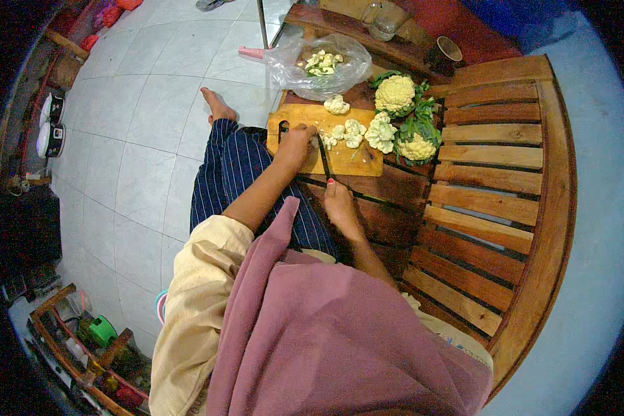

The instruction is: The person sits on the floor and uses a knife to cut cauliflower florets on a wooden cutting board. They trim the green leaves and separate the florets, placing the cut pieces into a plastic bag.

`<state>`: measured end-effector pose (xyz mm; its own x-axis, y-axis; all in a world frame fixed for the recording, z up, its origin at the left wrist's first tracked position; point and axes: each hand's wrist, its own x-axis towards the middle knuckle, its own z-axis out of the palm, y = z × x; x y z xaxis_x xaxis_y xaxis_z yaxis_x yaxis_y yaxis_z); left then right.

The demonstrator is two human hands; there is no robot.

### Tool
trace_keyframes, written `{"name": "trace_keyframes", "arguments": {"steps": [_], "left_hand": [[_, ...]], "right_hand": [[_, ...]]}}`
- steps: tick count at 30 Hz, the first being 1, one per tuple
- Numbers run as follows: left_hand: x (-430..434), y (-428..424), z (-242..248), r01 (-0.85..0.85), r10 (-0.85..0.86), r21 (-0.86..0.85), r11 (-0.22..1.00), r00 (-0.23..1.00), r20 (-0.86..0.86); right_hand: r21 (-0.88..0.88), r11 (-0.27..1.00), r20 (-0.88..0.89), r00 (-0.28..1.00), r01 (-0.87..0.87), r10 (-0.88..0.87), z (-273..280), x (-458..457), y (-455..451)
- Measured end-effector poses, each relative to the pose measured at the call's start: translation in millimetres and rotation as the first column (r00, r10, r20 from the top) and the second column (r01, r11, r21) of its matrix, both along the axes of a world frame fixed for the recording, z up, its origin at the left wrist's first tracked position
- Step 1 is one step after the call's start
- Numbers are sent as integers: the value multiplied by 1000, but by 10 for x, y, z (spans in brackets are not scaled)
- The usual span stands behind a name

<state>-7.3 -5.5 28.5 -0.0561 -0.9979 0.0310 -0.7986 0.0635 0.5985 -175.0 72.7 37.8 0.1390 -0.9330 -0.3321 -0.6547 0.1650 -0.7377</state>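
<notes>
My right hand [339,204] grips the handle of a dark-bladed knife [324,157], whose blade points away across a wooden cutting board [361,165]. At the board's left part is my left hand [297,143], fingers bent beside the knife tip; whether it holds a piece is hidden. Cut cauliflower florets [353,133] lie on the board right of the blade, and another floret [336,105] sits at its far edge. A larger cauliflower piece [380,132] rests at the right edge. Beyond the board, an open clear plastic bag [343,78] holds cut pieces [322,63].
Two leafy cauliflower heads, one farther [395,93] and one nearer [417,148], sit right of the board on the wooden bench [390,182]. The bench's slatted backrest [486,156] rises at right. A glass mug [382,27] and a dark cup [449,50] stand beyond.
</notes>
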Motion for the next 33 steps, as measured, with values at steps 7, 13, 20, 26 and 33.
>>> {"name": "trace_keyframes", "arguments": {"steps": [7,13,20,26,33], "left_hand": [[18,-26,-58,-25,23,-48,999,999,-40],[48,-12,-46,-64,54,-92,994,993,-105],[111,56,20,-39,17,-111,993,981,-193],[104,62,-13,-170,144,-50,984,932,-331],[26,-9,-44,-141,136,9,990,942,-307]], "right_hand": [[-51,995,-111,990,-88,82,-151,105,-71],[-88,993,-198,978,-84,65,-88,225,-135],[-116,993,-95,995,-30,19,-46,-5,-66],[-109,994,-53,999,-1,-5,-165,-23,-53],[-124,992,-10,1000,20,-21,-209,-35,-71]]}}
